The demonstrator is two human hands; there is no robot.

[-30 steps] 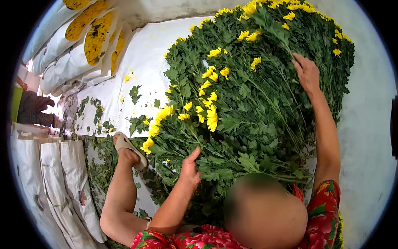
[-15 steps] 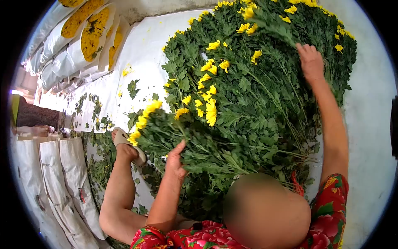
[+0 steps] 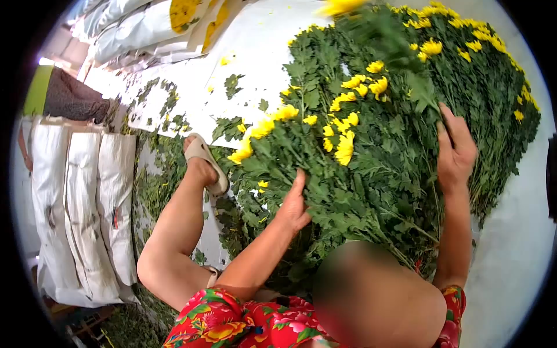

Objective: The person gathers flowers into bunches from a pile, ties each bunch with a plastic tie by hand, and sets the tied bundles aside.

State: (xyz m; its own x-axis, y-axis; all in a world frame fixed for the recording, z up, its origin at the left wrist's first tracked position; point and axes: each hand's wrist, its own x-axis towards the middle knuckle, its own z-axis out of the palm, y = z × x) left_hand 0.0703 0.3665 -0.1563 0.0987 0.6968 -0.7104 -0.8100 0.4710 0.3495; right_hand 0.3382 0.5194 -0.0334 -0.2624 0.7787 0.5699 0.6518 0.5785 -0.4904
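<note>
The bunch of yellow flowers (image 3: 277, 155) is at the near left of the big flower pile (image 3: 387, 142). The left hand (image 3: 295, 203) curls around it, thumb on top. Farther right, the right hand (image 3: 457, 152) pinches a leafy stem (image 3: 422, 91). White bundles (image 3: 84, 197) are on the left.

Pretty messy floor (image 3: 212, 235) tbh, it's pale underneath but leafy scraps (image 3: 156, 180) are scattered all over it on the left. A white sheet (image 3: 261, 43) covers the far middle part and glares hard toward its left side. Along the right there's a smooth pale grey surface (image 3: 513, 232), can't tell if it's wall or floor. Bright light (image 3: 46, 61) shows far left, and the near left corner's dim and cluttered
</note>
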